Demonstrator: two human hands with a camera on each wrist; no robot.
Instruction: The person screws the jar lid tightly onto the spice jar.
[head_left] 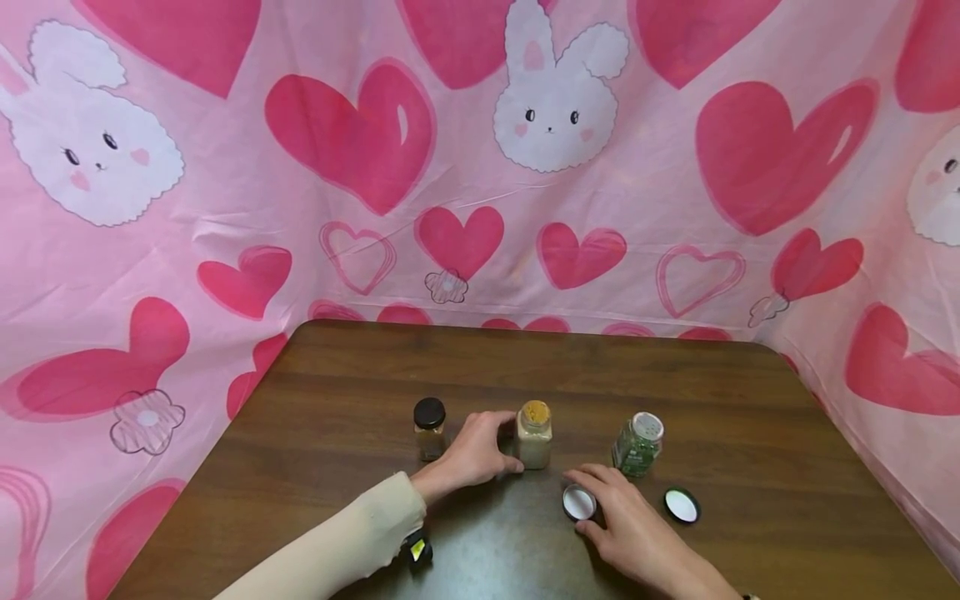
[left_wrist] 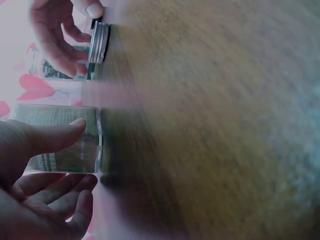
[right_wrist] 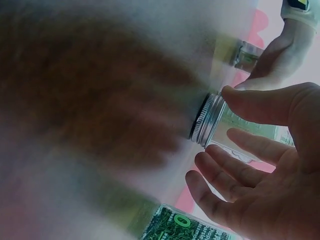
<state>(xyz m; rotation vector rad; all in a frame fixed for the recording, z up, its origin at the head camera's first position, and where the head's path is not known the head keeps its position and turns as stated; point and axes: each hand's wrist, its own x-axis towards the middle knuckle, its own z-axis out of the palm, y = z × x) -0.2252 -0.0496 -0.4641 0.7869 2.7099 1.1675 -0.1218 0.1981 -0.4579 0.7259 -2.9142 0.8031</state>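
Note:
A glass jar (head_left: pixel 534 446) of pale powder stands upright near the table's middle, yellowish powder showing at its top. My left hand (head_left: pixel 474 450) is at the jar's left side, thumb along its front and loosely bent fingers beside it, not wrapped around. My right hand (head_left: pixel 626 521) pinches a round lid (head_left: pixel 579 502) at its rim between thumb and fingers. That lid lies pale inside up at the table surface; its ridged metal rim (right_wrist: pixel 207 120) shows in the right wrist view. Beyond the right hand stands a green herb jar (head_left: pixel 637 446) with a perforated top.
A small jar with a black cap (head_left: pixel 430 429) stands left of my left hand. Another lid (head_left: pixel 682 505), white inside up, lies right of my right hand. Everything stands on a brown wooden table (head_left: pixel 360 367), with pink heart-patterned cloth (head_left: pixel 480 183) hanging behind and at the sides.

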